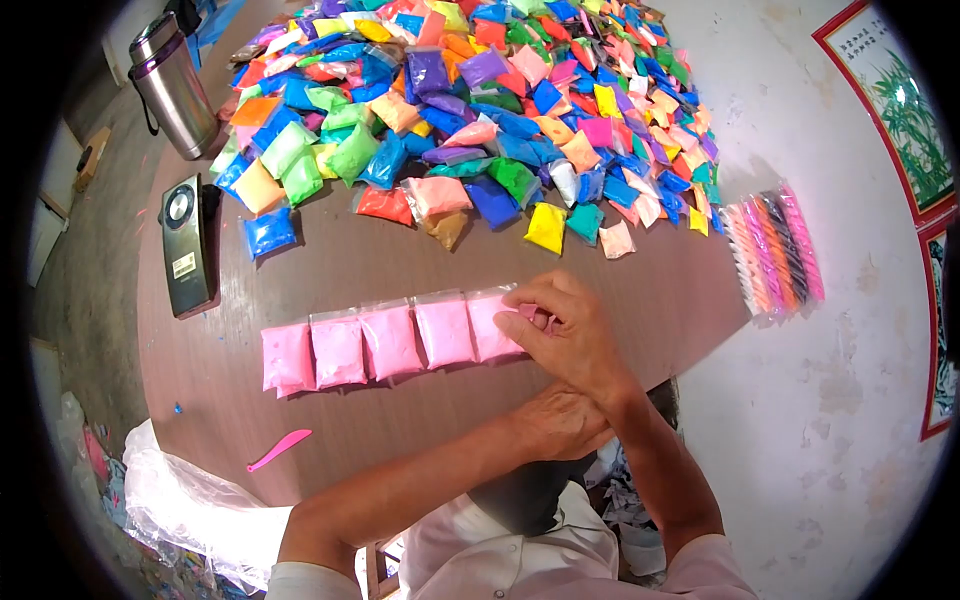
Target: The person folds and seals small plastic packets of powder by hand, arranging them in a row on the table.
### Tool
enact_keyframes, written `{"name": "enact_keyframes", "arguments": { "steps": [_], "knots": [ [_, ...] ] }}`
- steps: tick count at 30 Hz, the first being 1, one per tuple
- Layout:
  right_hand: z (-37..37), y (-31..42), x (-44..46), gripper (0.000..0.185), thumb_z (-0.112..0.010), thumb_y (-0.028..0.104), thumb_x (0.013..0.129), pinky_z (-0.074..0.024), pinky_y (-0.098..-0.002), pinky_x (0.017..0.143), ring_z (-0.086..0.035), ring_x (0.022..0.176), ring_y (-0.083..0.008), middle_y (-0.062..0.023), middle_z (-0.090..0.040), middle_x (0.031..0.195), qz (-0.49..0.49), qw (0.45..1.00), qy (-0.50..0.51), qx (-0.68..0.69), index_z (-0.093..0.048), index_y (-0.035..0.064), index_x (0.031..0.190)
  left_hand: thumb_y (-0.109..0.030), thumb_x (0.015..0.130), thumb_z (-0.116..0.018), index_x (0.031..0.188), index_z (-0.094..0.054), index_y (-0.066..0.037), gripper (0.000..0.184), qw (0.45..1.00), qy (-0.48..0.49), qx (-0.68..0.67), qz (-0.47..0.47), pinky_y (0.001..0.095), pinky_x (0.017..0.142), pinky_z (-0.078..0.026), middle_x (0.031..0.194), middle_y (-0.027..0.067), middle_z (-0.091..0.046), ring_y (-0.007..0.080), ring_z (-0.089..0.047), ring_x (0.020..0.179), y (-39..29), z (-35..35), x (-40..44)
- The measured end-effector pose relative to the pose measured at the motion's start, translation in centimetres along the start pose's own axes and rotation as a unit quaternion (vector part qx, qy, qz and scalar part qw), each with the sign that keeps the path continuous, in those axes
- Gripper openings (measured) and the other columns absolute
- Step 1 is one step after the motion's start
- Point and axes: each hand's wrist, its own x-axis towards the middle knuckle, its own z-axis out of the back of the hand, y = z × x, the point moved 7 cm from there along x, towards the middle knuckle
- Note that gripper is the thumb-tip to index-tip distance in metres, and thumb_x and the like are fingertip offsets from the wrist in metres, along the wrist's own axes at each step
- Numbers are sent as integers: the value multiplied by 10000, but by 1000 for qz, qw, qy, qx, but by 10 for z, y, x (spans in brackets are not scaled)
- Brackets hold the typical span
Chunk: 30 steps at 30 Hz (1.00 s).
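A row of several clear packets of pink clay-like material (390,338) lies side by side across the middle of the table. My right hand (565,330) is at the row's right end, its fingers curled and its thumb and forefinger closed on the edge of the last pink packet (488,328). Some pink shows between its curled fingers. My left hand (562,425) rests against my right wrist, partly beneath it. Its fingers are hidden. On the table toward my left lies a pink plastic knife (280,450).
A large heap of small coloured packets (480,110) covers the far side of the table (400,420). At the left stand a steel flask (175,95) and a dark device with a round dial (188,245). Bundled twisted coloured sticks (775,255) lie at the right, by the wall.
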Motion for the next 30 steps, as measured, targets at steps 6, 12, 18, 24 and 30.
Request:
{"name": "enact_keyframes", "arguments": {
  "steps": [6, 12, 18, 24, 30],
  "knots": [
    [-3, -4, -3, 180, -801, 136, 870, -487, -257, 650, -588, 739, -117, -51, -645, 912, 16, 1000, -6, 23, -746, 21, 998, -155, 901, -628, 1077, -643, -7, 230, 999, -30, 1, -13, 481, 902, -506, 1050, 218, -656, 408, -637, 1043, 1, 1, 2],
    [-4, 0, -2, 175, -794, 128, 868, -498, -268, 649, -600, 723, -138, -75, -657, 905, 26, 999, 28, -13, -742, 11, 988, -150, 901, -629, 1132, -649, -11, 270, 998, -51, 22, -32, 460, 932, -496, 1072, 201, -664, 387, -646, 1043, 5, -4, -1],
    [-3, 4, -2, 150, -784, 120, 865, -488, -292, 634, -604, 711, -160, -88, -662, 849, 64, 998, 15, -24, -738, 3, 946, -143, 926, -627, 1178, -652, -14, 284, 999, -38, 3, -37, 450, 935, -504, 1070, 186, -679, 364, -656, 1043, 16, -25, -6],
    [4, 10, -5, 125, -761, 103, 875, -463, -308, 608, -588, 683, -167, -85, -637, 782, 75, 996, -37, 11, -726, -4, 928, -141, 936, -626, 1158, -641, -7, 260, 1000, -14, 7, -24, 448, 908, -515, 1056, 204, -673, 378, -654, 1029, 11, -17, -6],
    [16, 11, -10, 125, -731, 106, 904, -433, -301, 583, -555, 643, -171, -83, -610, 759, 22, 994, -98, 44, -709, -16, 920, -143, 937, -624, 1135, -635, -4, 243, 1000, 0, -10, -18, 447, 871, -519, 1020, 202, -665, 383, -651, 1002, 14, -23, -10]
  ]
}}
